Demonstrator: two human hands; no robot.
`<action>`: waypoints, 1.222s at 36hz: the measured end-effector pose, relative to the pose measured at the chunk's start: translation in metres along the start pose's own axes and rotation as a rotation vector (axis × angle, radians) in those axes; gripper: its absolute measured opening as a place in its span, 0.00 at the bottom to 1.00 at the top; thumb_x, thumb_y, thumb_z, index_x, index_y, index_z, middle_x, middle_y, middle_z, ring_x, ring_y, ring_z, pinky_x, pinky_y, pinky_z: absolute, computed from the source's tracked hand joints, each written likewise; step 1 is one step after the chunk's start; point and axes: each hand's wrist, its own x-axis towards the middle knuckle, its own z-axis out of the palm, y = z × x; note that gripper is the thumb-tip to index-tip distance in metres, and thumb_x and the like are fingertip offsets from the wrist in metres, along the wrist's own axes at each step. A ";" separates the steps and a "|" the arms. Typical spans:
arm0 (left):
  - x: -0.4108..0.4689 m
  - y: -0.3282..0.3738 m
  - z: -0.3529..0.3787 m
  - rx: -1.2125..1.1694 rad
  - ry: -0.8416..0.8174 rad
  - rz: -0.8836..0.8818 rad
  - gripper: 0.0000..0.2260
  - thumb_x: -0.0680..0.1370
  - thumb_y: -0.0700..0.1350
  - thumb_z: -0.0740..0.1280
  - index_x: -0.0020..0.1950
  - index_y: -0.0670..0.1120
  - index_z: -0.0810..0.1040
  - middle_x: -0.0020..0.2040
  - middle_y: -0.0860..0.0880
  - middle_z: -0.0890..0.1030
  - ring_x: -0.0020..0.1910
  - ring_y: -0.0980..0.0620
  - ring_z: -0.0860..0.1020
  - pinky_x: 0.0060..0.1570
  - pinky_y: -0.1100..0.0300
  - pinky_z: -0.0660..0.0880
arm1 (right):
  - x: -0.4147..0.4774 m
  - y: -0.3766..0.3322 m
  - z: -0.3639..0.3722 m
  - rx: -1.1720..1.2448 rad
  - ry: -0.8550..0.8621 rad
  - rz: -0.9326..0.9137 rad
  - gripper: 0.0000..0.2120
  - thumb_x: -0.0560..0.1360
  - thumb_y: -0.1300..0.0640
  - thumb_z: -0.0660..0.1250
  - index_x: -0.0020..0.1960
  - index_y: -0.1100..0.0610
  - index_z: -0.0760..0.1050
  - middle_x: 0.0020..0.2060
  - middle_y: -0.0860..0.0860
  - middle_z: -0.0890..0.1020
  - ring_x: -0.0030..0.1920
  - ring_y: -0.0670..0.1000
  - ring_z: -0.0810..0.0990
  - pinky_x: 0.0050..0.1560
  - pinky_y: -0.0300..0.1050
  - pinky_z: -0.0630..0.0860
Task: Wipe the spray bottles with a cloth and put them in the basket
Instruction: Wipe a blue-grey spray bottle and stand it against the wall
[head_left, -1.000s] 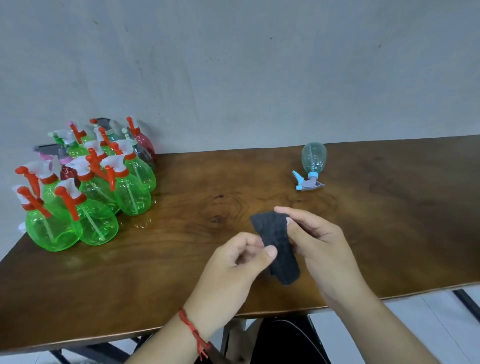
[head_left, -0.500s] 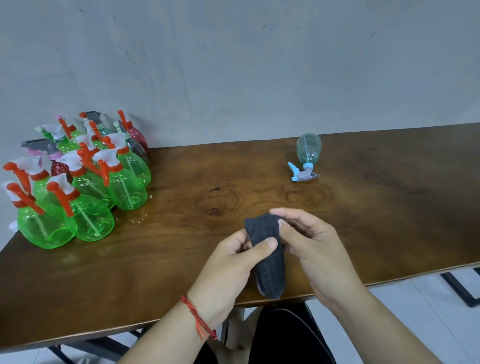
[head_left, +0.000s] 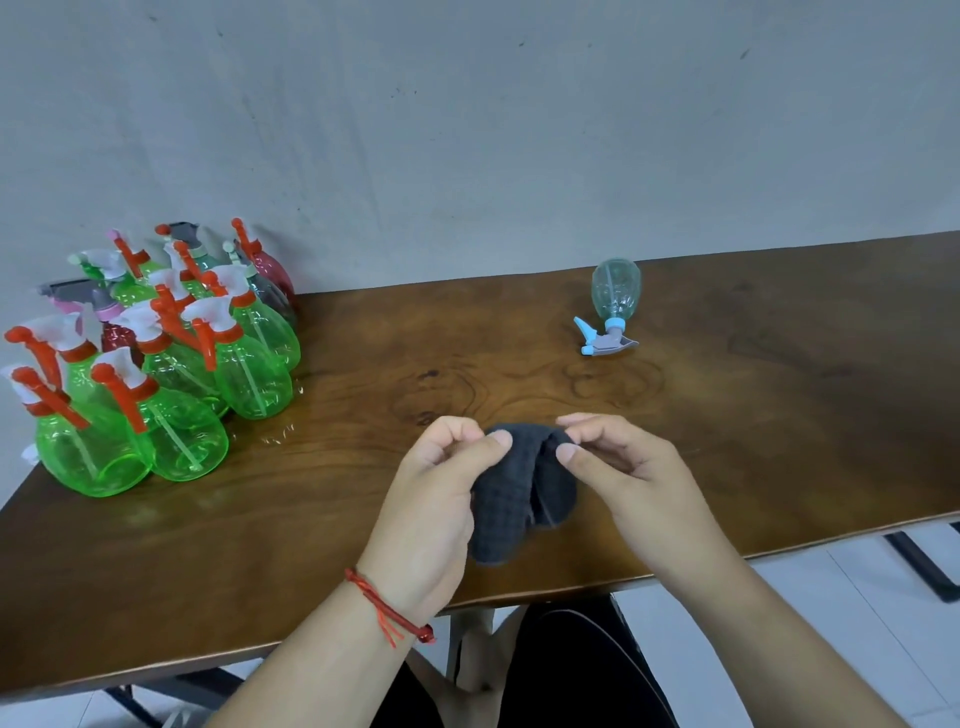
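Cloth is bunched wider now, no longer a hanging strip. Left hand and right hand each pinch its top edge over the table. Green spray bottles crowd far left; a teal bottle lies apart on its side. No basket in view. Risk: reaching into the tight cluster probably topples neighbours.

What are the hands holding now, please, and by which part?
Left hand and right hand both pinch the dark grey fabric cloth at its upper edge.
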 end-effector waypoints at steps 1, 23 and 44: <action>0.001 0.000 0.001 0.005 -0.001 0.002 0.04 0.82 0.43 0.73 0.48 0.49 0.81 0.55 0.38 0.84 0.56 0.41 0.84 0.59 0.43 0.81 | -0.001 -0.001 0.000 0.024 -0.041 0.015 0.04 0.81 0.55 0.71 0.49 0.49 0.84 0.54 0.41 0.86 0.57 0.41 0.83 0.61 0.46 0.79; 0.016 0.000 0.058 0.251 0.116 0.326 0.12 0.74 0.43 0.81 0.52 0.51 0.81 0.44 0.50 0.86 0.47 0.50 0.87 0.43 0.58 0.84 | -0.006 0.014 -0.004 0.213 -0.099 -0.036 0.10 0.81 0.54 0.73 0.62 0.50 0.81 0.55 0.50 0.87 0.60 0.50 0.85 0.63 0.53 0.81; 0.243 0.022 0.136 1.758 -0.290 0.688 0.27 0.80 0.37 0.67 0.77 0.56 0.70 0.76 0.51 0.71 0.75 0.45 0.69 0.71 0.47 0.70 | 0.105 0.086 -0.090 0.714 0.358 0.092 0.12 0.81 0.63 0.69 0.64 0.59 0.80 0.58 0.59 0.86 0.61 0.61 0.85 0.61 0.66 0.82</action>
